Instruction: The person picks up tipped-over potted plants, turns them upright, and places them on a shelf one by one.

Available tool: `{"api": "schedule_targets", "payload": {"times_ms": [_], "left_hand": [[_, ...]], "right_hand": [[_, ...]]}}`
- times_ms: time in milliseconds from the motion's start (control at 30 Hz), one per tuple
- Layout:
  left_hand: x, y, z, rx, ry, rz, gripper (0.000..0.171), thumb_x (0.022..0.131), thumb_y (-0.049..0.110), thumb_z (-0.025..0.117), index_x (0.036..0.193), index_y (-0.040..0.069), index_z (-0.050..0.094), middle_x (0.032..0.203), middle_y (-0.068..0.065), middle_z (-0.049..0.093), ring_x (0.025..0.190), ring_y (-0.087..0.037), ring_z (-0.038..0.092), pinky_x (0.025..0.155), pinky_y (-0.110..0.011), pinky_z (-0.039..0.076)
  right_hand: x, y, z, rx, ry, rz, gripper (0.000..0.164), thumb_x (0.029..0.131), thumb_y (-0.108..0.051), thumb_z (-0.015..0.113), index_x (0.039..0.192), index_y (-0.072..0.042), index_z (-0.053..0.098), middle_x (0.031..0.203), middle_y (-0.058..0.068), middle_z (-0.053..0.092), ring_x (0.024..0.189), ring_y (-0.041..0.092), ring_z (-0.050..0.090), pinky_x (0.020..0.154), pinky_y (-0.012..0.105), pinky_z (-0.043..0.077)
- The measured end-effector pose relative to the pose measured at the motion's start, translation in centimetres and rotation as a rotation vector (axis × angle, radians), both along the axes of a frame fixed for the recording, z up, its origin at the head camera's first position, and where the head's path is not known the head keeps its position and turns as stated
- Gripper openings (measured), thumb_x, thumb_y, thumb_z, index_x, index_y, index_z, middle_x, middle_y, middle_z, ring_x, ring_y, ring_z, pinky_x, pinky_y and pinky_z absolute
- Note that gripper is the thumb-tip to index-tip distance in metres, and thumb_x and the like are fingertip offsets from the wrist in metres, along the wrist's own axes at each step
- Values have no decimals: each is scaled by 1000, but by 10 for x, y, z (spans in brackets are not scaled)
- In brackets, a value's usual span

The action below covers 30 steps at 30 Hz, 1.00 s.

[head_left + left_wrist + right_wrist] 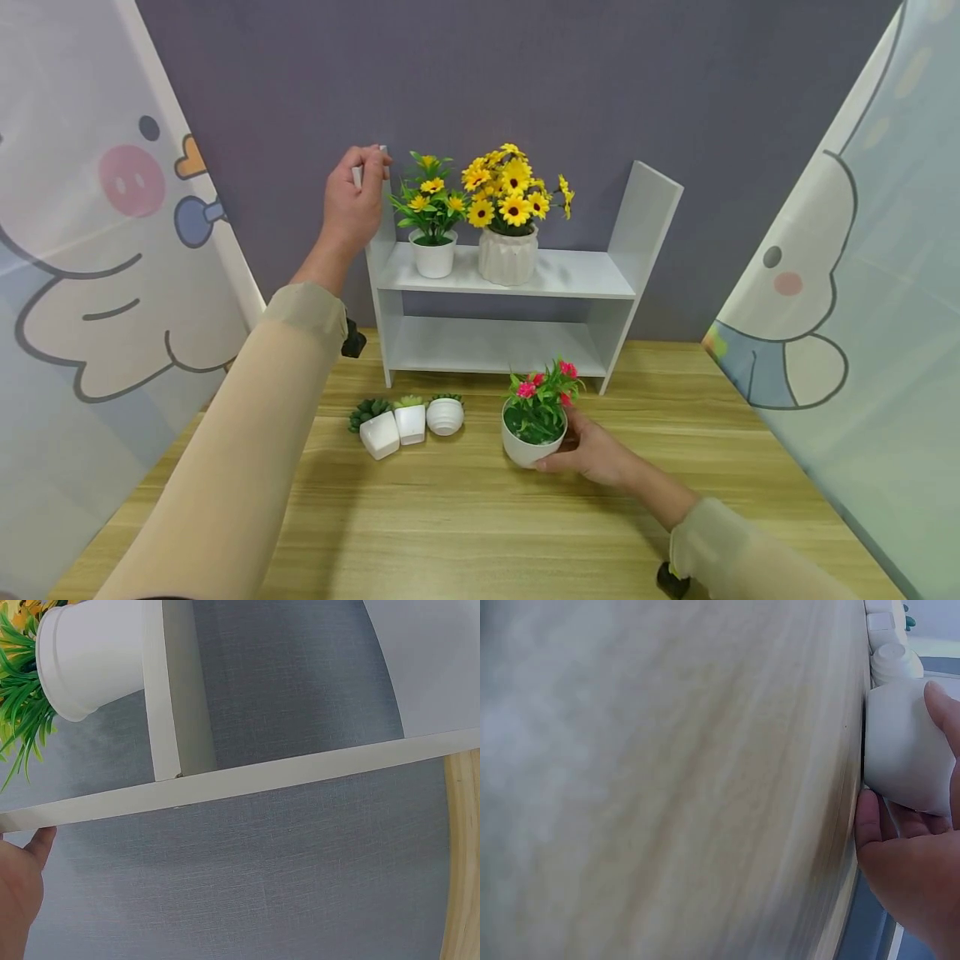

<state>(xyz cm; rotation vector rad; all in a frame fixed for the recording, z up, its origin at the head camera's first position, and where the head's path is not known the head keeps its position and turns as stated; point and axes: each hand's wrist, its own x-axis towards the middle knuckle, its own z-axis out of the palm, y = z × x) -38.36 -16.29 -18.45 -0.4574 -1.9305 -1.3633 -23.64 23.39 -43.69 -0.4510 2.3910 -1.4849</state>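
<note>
On the white shelf (pixel 495 346), the small yellow plant (pixel 435 257) stands left on the upper board and the large yellow plant (pixel 508 258) mid-board, with room from there to the right panel. In front of the shelf, bare table (pixel 472 483) separates three succulents (pixel 411 425) from the pink-flowered plant (pixel 534 429). The right hand's (pixel 592 450) fingers grip that pot's right side; the left hand's (pixel 352 200) curl over the shelf's left panel top.
</note>
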Motion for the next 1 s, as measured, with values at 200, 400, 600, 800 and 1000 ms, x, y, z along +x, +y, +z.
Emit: {"api": "schedule_targets", "payload": {"times_ms": [200,400,600,800,1000], "left_hand": [[0,1,0,-15,3,8,34,117,39,49,104,10,63,154,-13,63,157,-8,47,127,-33,43],[-1,2,0,-14,2,15,38,117,39,49,110,4,63,152,-12,65,156,-7,48,125,-32,45],[-1,2,-1,-16,9,21,36,117,39,49,107,8,63,147,-12,66,155,-8,49,127,-32,43],[0,1,0,-17,3,27,31,117,39,49,100,17,62,148,-11,66,156,-8,48,130,-32,40],[2,1,0,-28,-16,32,34,117,41,48,105,13,62,154,-10,63,157,-7,46,129,-31,41]], "right_hand": [[4,4,8,-6,24,-43,120,87,-25,96,171,7,16,140,24,65,117,27,67,90,25,60],[3,11,24,-57,61,-79,128,86,-21,96,173,4,5,140,27,63,115,27,70,90,25,62],[-1,20,47,-93,181,-58,92,89,-14,92,162,1,39,138,26,64,109,25,71,87,29,64],[-4,27,79,-36,296,-87,77,93,-15,89,157,-5,47,137,23,66,106,26,71,84,31,65],[-6,33,109,15,331,-138,74,98,-21,84,160,-8,46,138,22,65,110,29,71,85,30,64]]}}
